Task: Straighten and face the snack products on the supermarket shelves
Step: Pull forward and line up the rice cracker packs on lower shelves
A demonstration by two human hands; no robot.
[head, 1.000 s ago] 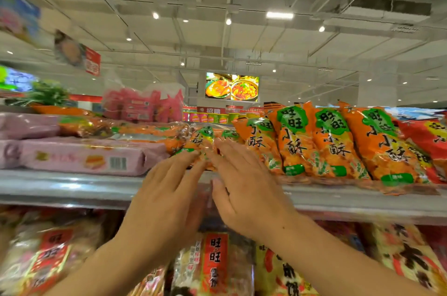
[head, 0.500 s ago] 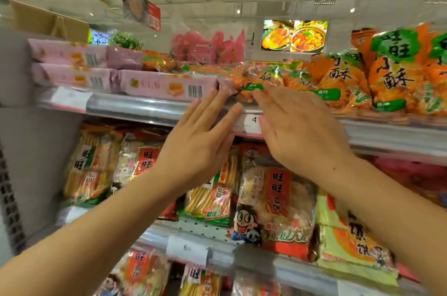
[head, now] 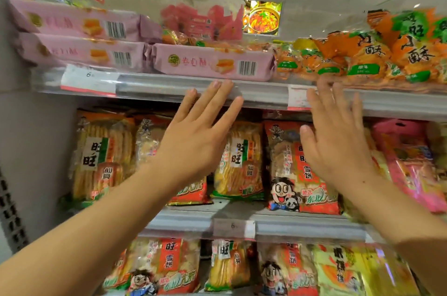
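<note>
Pink boxes (head: 212,64): lie flat along the top shelf (head: 254,92), the stack at far left blurred.
Orange bags (head: 377,58): on the same shelf to the right, cut off by the frame edge.
Left hand (head: 196,140): fingers straight, holding nothing, fingertips at the shelf's front rail; contact unclear.
Right hand (head: 336,140): spread and empty, motion-blurred, covering part of a price tag (head: 296,98).
Rice cracker bags (head: 239,160): upright on the shelf below, partly hidden behind both hands.

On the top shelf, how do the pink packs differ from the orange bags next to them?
The pink packs are long, flat and lie stacked with barcodes facing out; the orange bags are puffy, crinkled and lean upright in a row. Pink packs sit left, orange bags right. Both sit at the edge of the top shelf, untouched by either hand.
</note>
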